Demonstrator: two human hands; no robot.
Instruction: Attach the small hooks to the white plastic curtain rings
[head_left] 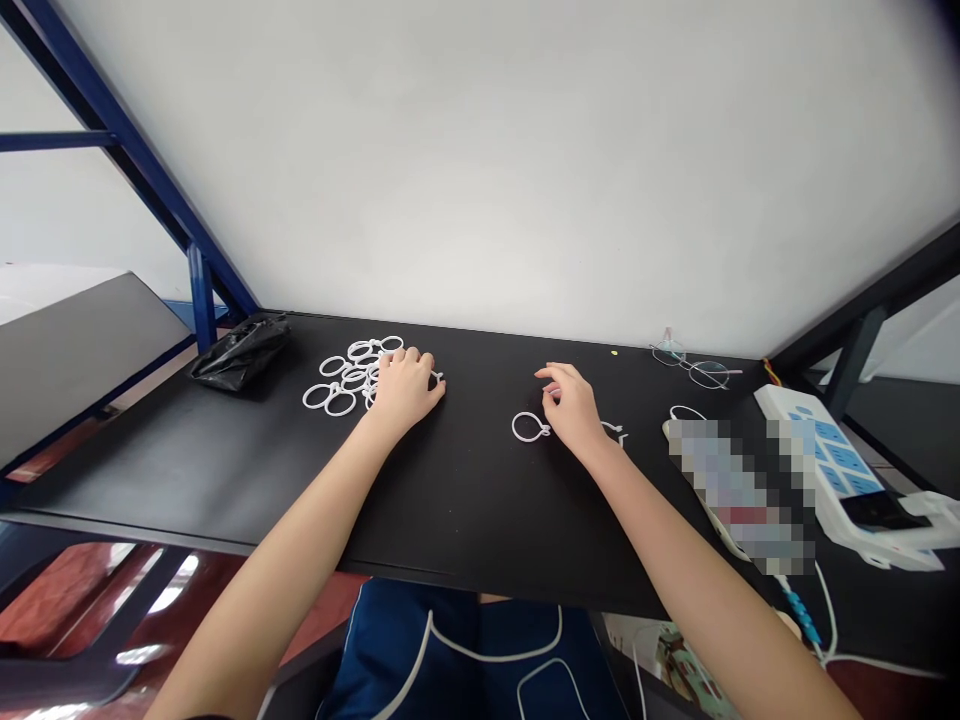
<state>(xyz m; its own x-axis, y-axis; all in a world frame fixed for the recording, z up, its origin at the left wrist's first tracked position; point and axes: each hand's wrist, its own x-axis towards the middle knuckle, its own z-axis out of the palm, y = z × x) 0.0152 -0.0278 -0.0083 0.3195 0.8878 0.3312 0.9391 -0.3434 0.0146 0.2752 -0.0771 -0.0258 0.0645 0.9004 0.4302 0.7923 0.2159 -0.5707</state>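
Our left fingers (409, 358) lie curled over a heap of thin white plastic rings (361, 351), clamped or not we cannot tell; our right fingers (553, 373), apart, hover beside one lone white plastic ring (514, 427). Light, stiff, slippery: pinch each at its rim.

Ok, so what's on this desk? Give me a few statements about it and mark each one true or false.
1. The left hand rests at the edge of a pile of white plastic rings. True.
2. The right hand is lifting a single ring into the air. False: that ring lies on the black tabletop.
3. A crumpled black plastic bag lies to the left of the pile. True.
4. A pair of glasses lies beside the left hand. False: it lies far off to the right, past the right hand.
5. A white power strip sits to the right of the right hand. True.
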